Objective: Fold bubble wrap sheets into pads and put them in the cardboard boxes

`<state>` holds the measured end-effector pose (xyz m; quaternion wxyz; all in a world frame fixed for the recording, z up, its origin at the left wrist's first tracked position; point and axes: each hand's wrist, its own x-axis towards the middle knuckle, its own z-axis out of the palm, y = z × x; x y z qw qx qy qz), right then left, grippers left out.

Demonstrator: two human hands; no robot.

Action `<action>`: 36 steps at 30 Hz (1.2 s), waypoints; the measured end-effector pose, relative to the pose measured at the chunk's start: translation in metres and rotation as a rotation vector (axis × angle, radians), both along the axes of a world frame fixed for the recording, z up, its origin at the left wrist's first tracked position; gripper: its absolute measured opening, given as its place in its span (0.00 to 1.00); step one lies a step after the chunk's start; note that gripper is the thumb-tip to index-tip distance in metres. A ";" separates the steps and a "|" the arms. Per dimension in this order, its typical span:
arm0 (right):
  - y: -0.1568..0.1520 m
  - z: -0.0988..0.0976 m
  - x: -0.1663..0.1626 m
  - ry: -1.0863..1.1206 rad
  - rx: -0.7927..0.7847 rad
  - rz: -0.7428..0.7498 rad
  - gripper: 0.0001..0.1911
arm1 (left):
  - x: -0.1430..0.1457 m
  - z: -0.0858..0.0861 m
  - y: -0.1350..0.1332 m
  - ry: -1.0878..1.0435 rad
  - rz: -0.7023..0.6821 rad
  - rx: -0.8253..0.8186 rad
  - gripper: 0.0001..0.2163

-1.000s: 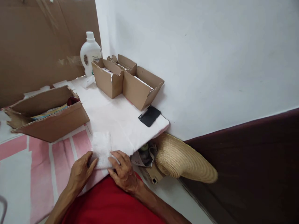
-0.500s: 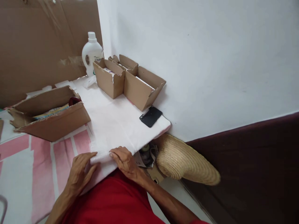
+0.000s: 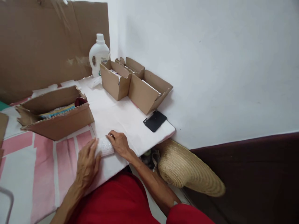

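Observation:
Both of my hands rest on a small rolled white bundle (image 3: pixel 105 148) of bubbly wrap, near the front edge of a table covered in white paper (image 3: pixel 121 115). My left hand (image 3: pixel 87 165) lies over its left end with fingers curved against it. My right hand (image 3: pixel 119 143) presses on its right end, fingers bent over the roll. I wear a red top.
A wide open cardboard box (image 3: pixel 56 112) with printed things inside sits at left. Two smaller open boxes (image 3: pixel 133 84) and a white bottle (image 3: pixel 98 55) stand at the back by the wall. A black phone (image 3: pixel 155 121) lies at the table corner. A straw hat (image 3: pixel 187 168) hangs below.
The flat white wrap that lay spread before my hands has been rolled away from me into a tight bundle; both hands moved forward with it. The view shifted slightly.

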<state>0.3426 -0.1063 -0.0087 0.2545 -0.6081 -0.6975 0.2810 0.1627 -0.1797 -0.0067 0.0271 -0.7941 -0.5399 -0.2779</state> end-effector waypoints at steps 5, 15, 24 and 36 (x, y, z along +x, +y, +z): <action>-0.015 0.002 -0.001 -0.112 0.294 0.010 0.17 | 0.009 -0.028 -0.012 0.246 -0.167 -0.018 0.36; -0.050 -0.032 0.015 -0.245 0.356 0.434 0.47 | -0.006 -0.031 -0.011 0.245 -0.145 -0.086 0.43; -0.037 -0.018 0.014 -0.300 0.716 0.535 0.09 | -0.034 -0.014 0.009 0.104 -0.277 0.084 0.23; 0.071 0.181 -0.039 -0.057 0.991 0.299 0.10 | -0.086 0.100 0.055 0.117 0.380 0.351 0.26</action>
